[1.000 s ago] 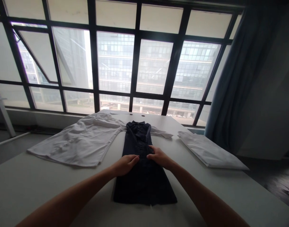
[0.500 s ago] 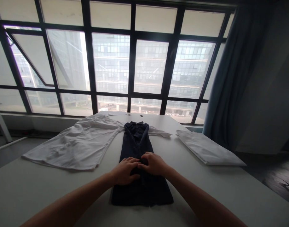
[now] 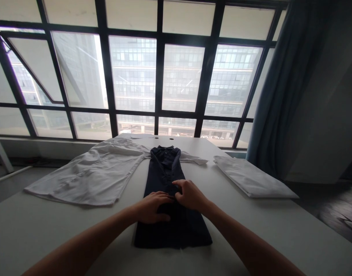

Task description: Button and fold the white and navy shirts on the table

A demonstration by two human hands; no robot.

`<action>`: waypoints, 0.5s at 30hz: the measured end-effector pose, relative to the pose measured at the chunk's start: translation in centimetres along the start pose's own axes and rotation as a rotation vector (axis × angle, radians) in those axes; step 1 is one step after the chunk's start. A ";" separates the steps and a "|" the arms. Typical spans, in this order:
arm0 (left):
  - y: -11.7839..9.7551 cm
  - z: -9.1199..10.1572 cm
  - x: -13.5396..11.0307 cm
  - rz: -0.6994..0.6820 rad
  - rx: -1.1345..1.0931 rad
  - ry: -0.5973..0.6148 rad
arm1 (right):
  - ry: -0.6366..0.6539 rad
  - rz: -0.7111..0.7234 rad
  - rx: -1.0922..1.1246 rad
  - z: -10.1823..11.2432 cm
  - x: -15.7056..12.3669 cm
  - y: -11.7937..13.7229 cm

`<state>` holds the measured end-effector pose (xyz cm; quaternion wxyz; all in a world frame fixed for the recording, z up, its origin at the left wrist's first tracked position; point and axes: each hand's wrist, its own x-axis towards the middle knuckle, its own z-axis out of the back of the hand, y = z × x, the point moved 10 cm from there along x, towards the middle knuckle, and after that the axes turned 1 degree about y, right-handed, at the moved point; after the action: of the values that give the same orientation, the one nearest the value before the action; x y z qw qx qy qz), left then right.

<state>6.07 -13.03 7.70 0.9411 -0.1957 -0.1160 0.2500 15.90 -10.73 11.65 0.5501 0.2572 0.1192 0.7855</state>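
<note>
Currently left hand and right hand lie curled on the dark dress, fingertips just apart, grip unclear; dress lies lengthwise mid-worktop, open room both sides, white shirt left.

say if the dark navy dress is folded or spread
Spread lengthwise: the dark navy dress lies flat on the white table, collar far, hem near, left hand, right hand on it.

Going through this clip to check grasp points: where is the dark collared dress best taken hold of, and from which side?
Probably at the near hem of the dark collared dress, from the person's side. It lies flat and straight on the white table, with that edge closest and free, while the left hand and right hand lie mid-dress.
</note>
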 end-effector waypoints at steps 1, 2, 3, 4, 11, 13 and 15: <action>-0.6 0.0 -0.1 -0.033 0.009 0.015 | 0.038 0.000 0.007 -0.3 -0.1 0.2; -1.1 0.0 -0.2 -0.055 0.019 0.026 | 0.102 -0.001 0.032 -0.9 -0.2 0.3; -1.5 0.1 -0.4 -0.062 0.029 0.032 | 0.177 0.003 0.070 -1.7 -0.3 0.3; -1.8 0.1 -0.5 -0.057 0.041 0.034 | 0.246 0.009 0.112 -2.4 -0.5 0.4; -2.9 0.2 -1.4 0.047 0.127 0.056 | 0.353 0.083 0.154 -3.6 -0.8 -0.3; -3.2 0.1 -1.4 0.082 0.129 0.054 | 0.358 0.118 0.141 -3.6 -0.8 -0.4; -3.6 -0.1 -1.3 0.093 0.112 0.040 | 0.350 0.139 0.143 -3.6 -0.7 -0.5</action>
<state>6.51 -16.56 8.99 0.9401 -0.1527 -0.0735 0.2957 14.58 -10.91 8.24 0.4458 0.1628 0.2502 0.8439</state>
